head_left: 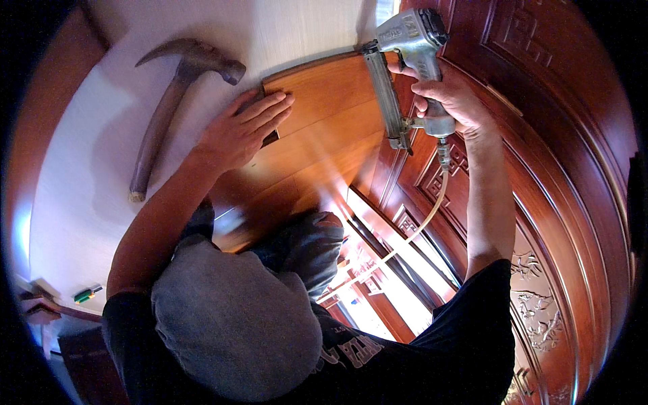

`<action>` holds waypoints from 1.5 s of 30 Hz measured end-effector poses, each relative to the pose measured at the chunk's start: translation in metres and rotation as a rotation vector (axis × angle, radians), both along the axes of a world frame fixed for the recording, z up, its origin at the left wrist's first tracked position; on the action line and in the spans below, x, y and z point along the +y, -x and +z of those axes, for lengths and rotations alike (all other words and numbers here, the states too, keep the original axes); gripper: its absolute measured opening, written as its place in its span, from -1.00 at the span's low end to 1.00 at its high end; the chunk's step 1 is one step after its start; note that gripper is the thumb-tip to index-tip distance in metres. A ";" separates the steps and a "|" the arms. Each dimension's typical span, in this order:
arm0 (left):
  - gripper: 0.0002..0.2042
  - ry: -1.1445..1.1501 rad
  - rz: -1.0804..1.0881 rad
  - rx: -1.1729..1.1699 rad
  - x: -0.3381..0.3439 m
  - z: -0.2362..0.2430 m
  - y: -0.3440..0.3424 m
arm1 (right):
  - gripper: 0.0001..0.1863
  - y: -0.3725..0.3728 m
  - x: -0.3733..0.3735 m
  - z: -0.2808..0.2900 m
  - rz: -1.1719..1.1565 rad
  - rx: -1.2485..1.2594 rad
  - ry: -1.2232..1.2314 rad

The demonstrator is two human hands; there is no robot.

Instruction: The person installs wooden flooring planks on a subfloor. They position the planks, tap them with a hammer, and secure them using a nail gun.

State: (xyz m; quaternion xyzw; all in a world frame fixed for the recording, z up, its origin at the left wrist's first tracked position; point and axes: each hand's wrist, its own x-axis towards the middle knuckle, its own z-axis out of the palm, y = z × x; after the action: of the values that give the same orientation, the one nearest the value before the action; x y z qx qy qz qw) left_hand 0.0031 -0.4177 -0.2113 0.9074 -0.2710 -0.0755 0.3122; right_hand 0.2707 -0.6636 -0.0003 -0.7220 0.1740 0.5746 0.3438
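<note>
Wooden planks (331, 101), upper centre of the frame, apparently being steadied for nailing.
The right hand (453, 101) has its grip closed round a nail gun (424, 64), upper right; the left hand (244, 133) lies flat, unclenched, across the planks' left edge. The next move seems to call for steady planks. Pale lettering (364, 348) crosses the dark shirt (472, 324), lower centre.

Nail gun (422, 59) grip partly covered by right hand (451, 102). Dark piece (250, 100) mostly under left hand (244, 133); kind unclear. Wooden boards (327, 101) partly behind left hand and grey cloth (236, 317). Hose (435, 209) lower end out of sight near cloth. Bright gap (412, 291) washed out, details lost. Green item (86, 294) too small to tell. Dark shirt (432, 361), carved panel (535, 310) cut by lower edge.
</note>
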 end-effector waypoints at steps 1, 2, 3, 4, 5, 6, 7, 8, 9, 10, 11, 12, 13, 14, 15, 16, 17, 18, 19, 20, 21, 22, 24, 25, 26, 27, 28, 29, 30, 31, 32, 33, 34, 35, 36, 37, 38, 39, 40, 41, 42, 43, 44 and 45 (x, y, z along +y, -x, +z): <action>-0.40 -0.008 -0.002 -0.004 0.000 0.000 0.000 | -0.49 -0.004 0.001 0.000 0.048 0.017 0.032; -0.40 0.014 0.004 0.005 -0.001 0.000 -0.001 | -0.48 -0.008 0.002 -0.001 0.097 0.037 0.064; -0.40 0.036 0.010 0.015 -0.001 -0.001 -0.001 | -0.48 -0.015 0.002 -0.003 0.125 0.068 0.082; -0.40 0.058 0.017 0.025 -0.002 0.000 0.000 | -0.48 -0.020 0.002 -0.004 0.153 0.099 0.100; -0.39 0.060 0.027 0.010 -0.003 -0.002 0.002 | -0.45 -0.023 0.003 -0.005 0.153 0.098 0.096; -0.38 0.063 0.036 -0.005 -0.005 -0.006 0.004 | -0.45 -0.025 0.001 -0.009 0.149 0.118 0.089; -0.36 0.069 0.042 -0.023 -0.003 -0.007 0.005 | -0.44 -0.025 0.003 -0.009 0.140 0.135 0.085; -0.35 0.072 0.029 -0.012 -0.002 -0.008 0.005 | -0.43 -0.022 0.005 -0.006 0.130 0.151 0.081; -0.34 0.076 0.014 -0.001 -0.001 -0.008 0.004 | -0.42 -0.015 0.008 0.000 0.145 0.072 0.143; -0.33 0.083 0.006 0.007 -0.003 -0.008 0.003 | -0.41 -0.001 0.008 0.007 0.112 0.013 0.150; -0.33 0.080 0.015 -0.012 -0.005 -0.006 0.002 | -0.41 0.013 0.004 0.012 0.087 -0.046 0.152; -0.33 0.078 0.020 -0.033 -0.007 -0.004 0.000 | -0.41 0.030 -0.004 0.018 0.058 -0.107 0.154; -0.33 0.066 0.025 -0.049 -0.004 -0.003 0.001 | -0.38 0.045 -0.021 0.025 -0.001 -0.147 0.141; -0.33 0.058 0.021 -0.072 -0.001 -0.002 0.003 | -0.35 0.064 -0.031 0.043 -0.049 -0.182 0.152; -0.34 0.058 0.027 -0.060 0.001 -0.001 0.005 | -0.32 0.083 -0.038 0.061 -0.193 -0.139 0.128; -0.36 0.062 0.028 -0.050 0.002 0.002 0.005 | -0.34 0.106 -0.055 0.077 -0.217 -0.188 0.144; -0.38 0.064 0.027 -0.040 0.004 0.004 0.005 | -0.54 0.136 -0.049 0.097 -0.381 -0.251 0.144; -0.36 0.076 0.032 -0.052 0.005 0.004 0.004 | -0.52 0.164 -0.068 0.112 -0.429 -0.207 0.073; -0.34 0.090 0.036 -0.067 0.006 0.004 0.003 | -0.51 0.198 -0.105 0.123 -0.529 -0.081 0.003; -0.33 0.096 0.037 -0.080 0.005 0.004 0.003 | -0.49 0.229 -0.090 0.141 -0.584 -0.119 0.006; -0.32 0.056 0.025 -0.117 0.004 0.003 0.000 | -0.42 0.270 -0.115 0.150 -0.641 -0.081 -0.052; -0.32 0.056 0.038 -0.128 0.005 0.007 0.001 | -0.34 0.301 -0.103 0.164 -0.720 -0.087 -0.078; -0.33 0.091 0.052 -0.113 -0.002 0.002 0.008 | -0.29 0.382 -0.145 0.176 -0.772 -0.032 -0.051; -0.30 0.019 0.028 -0.080 -0.005 0.003 0.011 | -0.29 0.425 -0.157 0.184 -0.823 -0.031 -0.058; -0.28 -0.028 -0.014 -0.083 -0.012 0.013 0.015 | -0.29 0.466 -0.163 0.191 -0.885 -0.035 -0.073; -0.26 -0.077 -0.054 -0.087 -0.019 0.024 0.021 | -0.28 0.502 -0.171 0.198 -0.896 -0.038 -0.058; -0.25 -0.134 -0.078 -0.085 -0.019 0.032 0.029 | -0.30 0.534 -0.185 0.196 -0.923 -0.021 -0.012; -0.21 -0.205 -0.174 -0.068 -0.026 0.038 0.039 | -0.31 0.571 -0.192 0.191 -0.927 -0.032 0.028; -0.21 -0.230 -0.252 -0.053 -0.035 0.042 0.050 | -0.33 0.608 -0.199 0.187 -0.943 -0.045 0.084; -0.22 -0.254 -0.332 -0.034 -0.040 0.044 0.064 | -0.34 0.663 -0.218 0.168 -0.999 -0.113 0.171; -0.22 -0.297 -0.404 -0.015 -0.035 0.045 0.075 | -0.30 0.690 -0.225 0.144 -1.020 -0.121 0.154; -0.23 -0.308 -0.442 -0.020 -0.035 0.046 0.085 | -0.28 0.727 -0.233 0.112 -1.091 -0.181 0.225; -0.25 -0.337 -0.462 -0.021 -0.026 0.046 0.099 | -0.26 0.764 -0.241 0.076 -1.156 -0.242 0.283; -0.28 -0.341 -0.460 -0.024 -0.017 0.048 0.110 | -0.40 0.793 -0.239 0.046 -1.185 -0.300 0.286; -0.31 -0.359 -0.439 -0.031 0.002 0.054 0.119 | -0.30 0.801 -0.230 0.012 -1.234 -0.333 0.387; -0.35 -0.392 -0.402 -0.009 0.028 0.053 0.129 | -0.13 0.820 -0.232 -0.032 -1.086 -0.370 0.573; -0.38 -0.348 -0.407 0.038 0.024 0.040 0.151 | 0.03 0.905 -0.263 -0.065 -1.032 -0.406 0.744; -0.43 -0.437 -0.348 0.089 0.048 0.050 0.156 | 0.14 0.902 -0.251 -0.092 -0.924 -0.460 0.859; -0.48 -0.505 -0.298 0.148 0.065 0.057 0.166 | 0.15 0.911 -0.245 -0.109 -0.827 -0.573 0.927; -0.49 -0.552 -0.213 0.179 0.089 0.075 0.173 | 0.12 0.884 -0.243 -0.114 -0.864 -0.492 0.900; -0.50 -0.548 -0.151 0.212 0.099 0.091 0.174 | 0.10 0.881 -0.242 -0.120 -0.927 -0.480 0.881; -0.50 -0.508 -0.079 0.248 0.111 0.104 0.174 | 0.09 0.881 -0.238 -0.127 -0.994 -0.461 0.863; -0.51 -0.417 -0.020 0.300 0.112 0.115 0.175 | 0.07 0.903 -0.242 -0.136 -1.074 -0.524 0.854; -0.52 -0.331 0.070 0.330 0.122 0.133 0.167 | 0.09 0.903 -0.235 -0.143 -1.076 -0.505 0.886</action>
State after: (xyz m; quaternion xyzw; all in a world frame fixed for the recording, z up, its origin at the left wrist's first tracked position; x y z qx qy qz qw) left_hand -0.1636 -0.2954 -0.0784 0.9305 -0.1685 -0.2552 0.2015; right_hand -0.6326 -0.8985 -0.1433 -0.7182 0.6350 0.0193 0.2840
